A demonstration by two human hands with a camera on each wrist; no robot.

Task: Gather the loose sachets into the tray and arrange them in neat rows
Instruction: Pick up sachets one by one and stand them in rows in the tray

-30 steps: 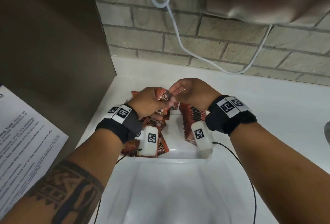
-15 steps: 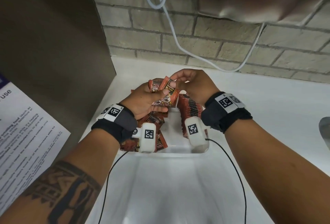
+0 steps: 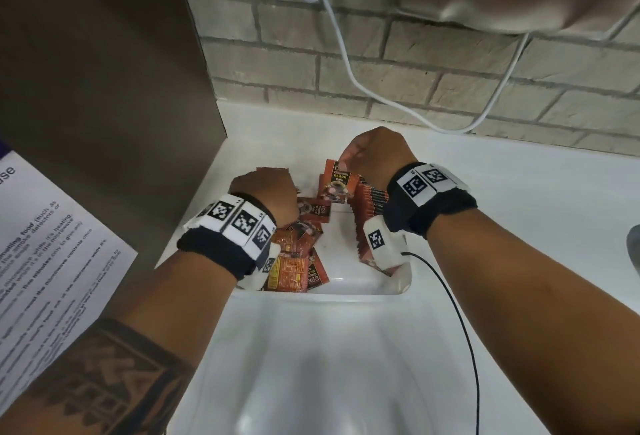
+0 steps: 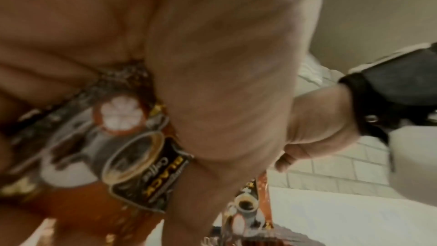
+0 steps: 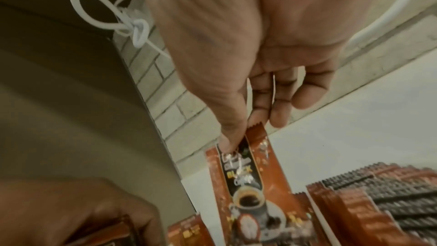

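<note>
Orange-brown coffee sachets fill a white tray [image 3: 346, 291]. My right hand [image 3: 346, 157] pinches one sachet [image 3: 337, 181] [image 5: 246, 184] by its top edge and holds it upright just left of the neat standing row [image 3: 372, 202] [image 5: 378, 203] on the tray's right side. My left hand [image 3: 266, 192] hovers over the loose pile [image 3: 298, 254] on the tray's left side. Its thumb and fingers grip a few more sachets [image 4: 146, 171]. Those fingers are hidden behind the back of the hand in the head view.
The tray sits on a white counter [image 3: 519, 209] below a brick wall [image 3: 450, 81]. A brown appliance side [image 3: 104, 88] with a paper notice [image 3: 41, 244] stands close on the left. A white cable [image 3: 346, 64] hangs behind. A grey object [image 3: 634, 254] shows at the right edge.
The hands were together above the tray around a small bunch of sachets. They have parted: the right hand drew one sachet off toward the row, the left sank toward the pile.
</note>
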